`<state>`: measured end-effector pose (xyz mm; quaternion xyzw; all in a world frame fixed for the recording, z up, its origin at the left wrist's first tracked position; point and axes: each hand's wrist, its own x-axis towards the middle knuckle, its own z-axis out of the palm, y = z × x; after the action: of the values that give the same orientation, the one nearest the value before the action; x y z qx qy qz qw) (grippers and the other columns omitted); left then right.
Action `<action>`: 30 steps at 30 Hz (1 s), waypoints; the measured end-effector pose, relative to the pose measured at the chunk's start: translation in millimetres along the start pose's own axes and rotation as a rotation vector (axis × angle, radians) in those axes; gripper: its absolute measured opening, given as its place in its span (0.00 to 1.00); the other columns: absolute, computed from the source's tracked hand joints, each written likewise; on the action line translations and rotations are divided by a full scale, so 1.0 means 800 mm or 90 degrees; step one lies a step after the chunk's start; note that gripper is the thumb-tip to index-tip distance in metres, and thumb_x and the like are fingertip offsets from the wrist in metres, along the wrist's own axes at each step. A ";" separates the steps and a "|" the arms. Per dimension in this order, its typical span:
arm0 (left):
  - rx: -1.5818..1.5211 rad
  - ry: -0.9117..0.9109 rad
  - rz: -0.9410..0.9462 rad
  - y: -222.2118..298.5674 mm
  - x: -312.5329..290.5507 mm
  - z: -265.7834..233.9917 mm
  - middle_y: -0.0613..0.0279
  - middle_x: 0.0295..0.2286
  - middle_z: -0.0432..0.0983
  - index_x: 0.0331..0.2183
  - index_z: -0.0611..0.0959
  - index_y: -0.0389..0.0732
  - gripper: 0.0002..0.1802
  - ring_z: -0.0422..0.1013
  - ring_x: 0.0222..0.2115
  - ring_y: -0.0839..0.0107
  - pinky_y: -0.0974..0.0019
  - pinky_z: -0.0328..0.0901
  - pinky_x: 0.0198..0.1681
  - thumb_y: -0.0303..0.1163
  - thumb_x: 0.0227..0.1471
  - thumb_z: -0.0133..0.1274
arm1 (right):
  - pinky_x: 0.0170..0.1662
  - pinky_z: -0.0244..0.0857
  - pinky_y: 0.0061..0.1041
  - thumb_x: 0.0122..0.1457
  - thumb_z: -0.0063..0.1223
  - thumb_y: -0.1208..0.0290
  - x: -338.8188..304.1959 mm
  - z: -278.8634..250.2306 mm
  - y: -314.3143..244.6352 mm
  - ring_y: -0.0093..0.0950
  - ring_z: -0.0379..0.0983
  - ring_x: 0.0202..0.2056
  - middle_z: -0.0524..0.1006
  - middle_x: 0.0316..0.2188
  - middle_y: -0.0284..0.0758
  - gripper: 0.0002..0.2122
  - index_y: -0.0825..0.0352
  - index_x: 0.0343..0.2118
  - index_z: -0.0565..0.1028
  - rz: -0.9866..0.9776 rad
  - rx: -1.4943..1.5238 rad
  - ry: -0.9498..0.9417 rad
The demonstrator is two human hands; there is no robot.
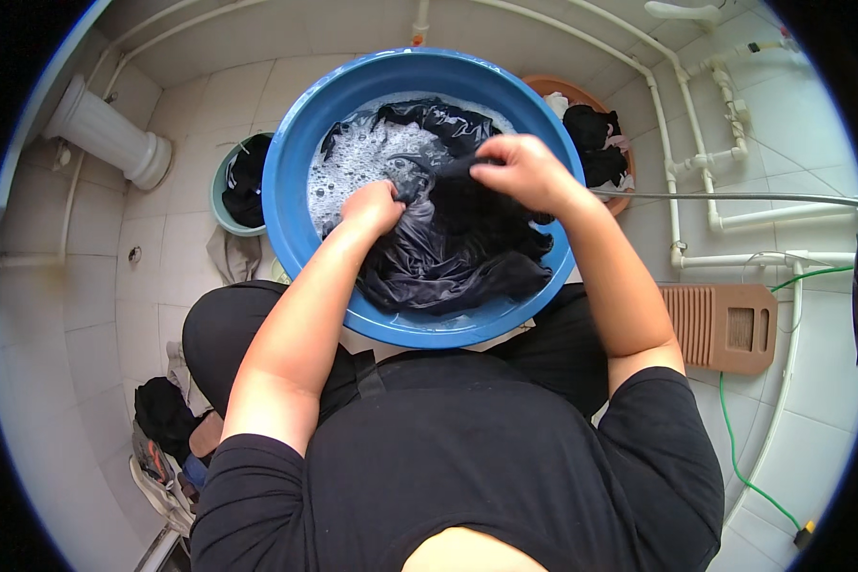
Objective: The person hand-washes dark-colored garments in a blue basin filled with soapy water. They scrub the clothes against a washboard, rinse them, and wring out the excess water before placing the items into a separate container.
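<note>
Gripping black cloth (458, 214) in blue basin (429, 335), upper centre, left hand (372, 206) and right hand (526, 173) both with fingers closed on it; looks partway, soaked but suds (353, 164) not rinsed off, unclear whether dark clothes (591, 129) upper right are done.

Left hand (374, 206): fingertips hidden by dark cloth (448, 257). Blue basin (286, 181): bottom hidden under suds (338, 186). Orange basin (545, 84) partly behind it.

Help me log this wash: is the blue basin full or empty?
Partly full: dark clothes and white suds lie in the blue basin, below its rim; depth unclear.
</note>
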<state>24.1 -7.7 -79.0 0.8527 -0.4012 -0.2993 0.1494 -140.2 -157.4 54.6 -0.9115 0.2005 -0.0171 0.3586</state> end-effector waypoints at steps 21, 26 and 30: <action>-1.244 0.129 -0.355 -0.038 0.033 0.014 0.54 0.32 0.75 0.34 0.76 0.36 0.13 0.73 0.32 0.59 0.54 0.67 0.40 0.35 0.49 0.47 | 0.47 0.64 0.34 0.43 0.58 0.49 0.113 0.138 0.113 0.36 0.65 0.48 0.69 0.45 0.39 0.27 0.61 0.44 0.71 0.355 -0.261 0.060; -1.380 -0.032 -0.086 -0.005 0.013 -0.004 0.57 0.38 0.75 0.39 0.76 0.38 0.23 0.71 0.39 0.59 0.53 0.62 0.49 0.48 0.50 0.47 | 0.50 0.61 0.31 0.39 0.55 0.57 0.092 0.149 0.106 0.37 0.65 0.48 0.67 0.47 0.37 0.19 0.66 0.32 0.76 0.001 -0.085 0.144; -1.368 -0.159 -0.099 -0.003 0.017 0.015 0.58 0.35 0.75 0.36 0.77 0.39 0.29 0.72 0.34 0.62 0.59 0.66 0.41 0.57 0.47 0.49 | 0.50 0.59 0.28 0.39 0.54 0.69 0.053 0.140 -0.002 0.38 0.66 0.46 0.70 0.41 0.43 0.19 0.71 0.36 0.71 -0.233 0.230 0.144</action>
<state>24.6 -17.4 -94.9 0.2624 0.1133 -0.5877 0.7569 -81.2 -99.7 -31.9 -0.8461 0.0647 -0.2186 0.4819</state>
